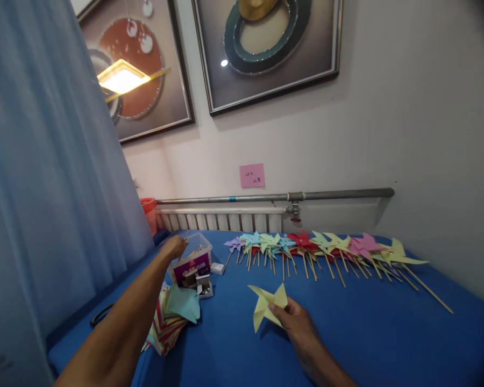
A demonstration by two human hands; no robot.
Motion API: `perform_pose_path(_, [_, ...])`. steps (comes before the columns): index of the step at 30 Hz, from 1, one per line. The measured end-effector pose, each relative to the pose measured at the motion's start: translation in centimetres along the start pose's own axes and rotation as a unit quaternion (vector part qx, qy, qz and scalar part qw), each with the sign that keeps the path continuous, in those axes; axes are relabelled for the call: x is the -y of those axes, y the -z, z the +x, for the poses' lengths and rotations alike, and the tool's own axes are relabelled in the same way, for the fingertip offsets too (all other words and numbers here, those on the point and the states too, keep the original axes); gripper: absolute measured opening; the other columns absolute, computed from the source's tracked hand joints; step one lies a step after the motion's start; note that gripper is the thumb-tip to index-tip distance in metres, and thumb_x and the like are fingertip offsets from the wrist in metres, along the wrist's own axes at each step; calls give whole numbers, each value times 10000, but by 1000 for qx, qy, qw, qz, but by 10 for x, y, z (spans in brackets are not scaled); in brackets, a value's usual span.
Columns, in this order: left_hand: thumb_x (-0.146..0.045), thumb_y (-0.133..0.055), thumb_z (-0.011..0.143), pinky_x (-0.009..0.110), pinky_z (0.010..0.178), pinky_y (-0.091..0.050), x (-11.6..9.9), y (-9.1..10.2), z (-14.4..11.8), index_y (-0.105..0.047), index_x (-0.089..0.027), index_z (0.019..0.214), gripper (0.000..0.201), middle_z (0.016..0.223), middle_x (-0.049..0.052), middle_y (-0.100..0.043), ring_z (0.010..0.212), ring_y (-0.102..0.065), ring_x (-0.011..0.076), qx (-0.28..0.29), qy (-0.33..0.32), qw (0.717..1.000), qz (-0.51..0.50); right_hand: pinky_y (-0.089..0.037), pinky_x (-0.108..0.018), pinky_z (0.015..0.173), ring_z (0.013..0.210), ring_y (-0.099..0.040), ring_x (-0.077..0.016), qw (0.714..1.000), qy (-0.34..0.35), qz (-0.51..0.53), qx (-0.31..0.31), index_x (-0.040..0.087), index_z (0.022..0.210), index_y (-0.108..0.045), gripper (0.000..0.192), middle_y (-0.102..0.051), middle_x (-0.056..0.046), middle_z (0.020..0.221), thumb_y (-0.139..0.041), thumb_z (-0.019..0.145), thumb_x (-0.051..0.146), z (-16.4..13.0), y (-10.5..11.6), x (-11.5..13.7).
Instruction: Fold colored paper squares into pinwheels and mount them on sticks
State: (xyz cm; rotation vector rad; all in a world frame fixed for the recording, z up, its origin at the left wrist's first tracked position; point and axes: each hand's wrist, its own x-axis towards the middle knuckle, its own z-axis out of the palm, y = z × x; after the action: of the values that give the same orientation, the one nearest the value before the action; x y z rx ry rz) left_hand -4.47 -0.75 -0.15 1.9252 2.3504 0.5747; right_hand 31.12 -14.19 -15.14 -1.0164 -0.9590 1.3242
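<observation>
1. Curtain (44, 177) first, pale blue, hanging down the far left beside the blue table (367, 333).
2. Next along, my left hand (174, 247) is stretched out over the clear plastic box (193, 258), fingers curled down into its top. Thin wooden sticks (194, 251) poke up from the box right by my fingertips; whether I'm actually pinching one I cannot tell from here.
3. Just in front of that box sit a small white box (216, 268) and an opened little carton (204, 286), both touching the tabletop.
4. Below them, near my left forearm, a fanned stack of coloured paper squares (171, 322) lies on the cloth, a teal sheet on top.
5. Behind all this, an orange basket (149, 212) stands at the table's far corner, against the white radiator (221, 220).
6. Centre now: my right hand (296, 322) rests low on the table, thumb and fingers pinching the middle of a yellow paper pinwheel (268, 306), with no stick on it. It lies flat on the blue cloth, well apart from the box.
7. Farther back, a row of finished pinwheels (326, 250) on sticks runs to the right: purple, blue, green, red, pink, yellow, overlapping one another.
8. Above them, a grey pipe (274, 197) crosses the wall, a pink note (252, 175) stuck just over it.
</observation>
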Motion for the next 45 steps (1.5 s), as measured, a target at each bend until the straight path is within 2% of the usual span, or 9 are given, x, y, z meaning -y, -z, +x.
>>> perform_pose_path(9, [-368,-464,959,296,684,-368,-3,0,-20,-683,-142,788,359,839,127,-695,837,-632,238,-72,-8,997,-9,-532,-346,722,745,-719,-262,1000,4,12,-5,181,856,-755,373,-788,-61,790,-839,584,422,0,-1,0])
perform_pose_path(12, [-375,-342,996,299,736,-401,-19,4,-36,-661,-154,940,392,1041,156,-687,968,-626,253,-171,1,984,-44,-548,-369,735,757,-728,-276,999,0,34,-14,185,854,-759,374,-788,-59,775,-866,575,410,-2,-2,1])
perform_pose_path(14, [-397,-344,984,285,732,-434,-36,-7,-54,-634,-170,886,380,949,122,-693,891,-639,222,-245,-12,952,-184,-560,-373,741,778,-735,-279,998,-5,51,-25,184,883,-765,394,-790,-57,789,-875,575,403,-4,-2,3])
perform_pose_path(18, [-497,-477,887,272,576,-458,-77,-73,-98,-582,-196,777,337,655,28,-638,571,-600,167,-58,-43,867,-494,-577,-369,770,840,-742,-276,996,-13,73,-45,185,935,-767,428,-800,-55,874,-881,586,404,-9,1,8])
perform_pose_path(21, [-511,-570,820,258,526,-448,-97,-125,-121,-560,-192,760,326,620,15,-629,505,-582,145,27,-19,818,-574,-580,-373,786,851,-738,-276,996,-10,69,-60,183,916,-760,434,-799,-53,874,-896,571,408,-10,3,12])
perform_pose_path(24, [-507,-607,793,253,507,-454,-102,-149,-130,-560,-182,827,331,657,17,-652,503,-603,144,60,10,790,-610,-579,-381,811,874,-734,-276,995,-5,68,-71,183,946,-750,462,-798,-52,907,-898,576,417,-10,4,14])
perform_pose_path(34, [-407,-674,753,234,549,-435,-98,-142,-129,-604,-158,875,286,650,6,-641,517,-565,116,75,31,759,-646,-578,-383,810,909,-738,-291,998,-5,46,-53,176,940,-730,413,-796,-64,910,-879,624,396,-12,2,16])
perform_pose_path(38, [-426,-705,721,235,529,-375,-101,-144,-134,-634,-160,860,309,560,-24,-574,490,-507,117,95,2,782,-616,-583,-371,787,908,-733,-284,998,-28,35,-55,185,876,-732,378,-791,-68,913,-892,587,368,-11,1,21])
perform_pose_path(45, [-542,-649,749,247,499,-262,-108,-145,-152,-689,-140,797,406,507,-22,-527,449,-393,101,200,-67,805,-554,-572,-380,787,924,-725,-291,998,-11,48,-47,184,909,-729,462,-789,-78,957,-895,579,462,-19,1,25])
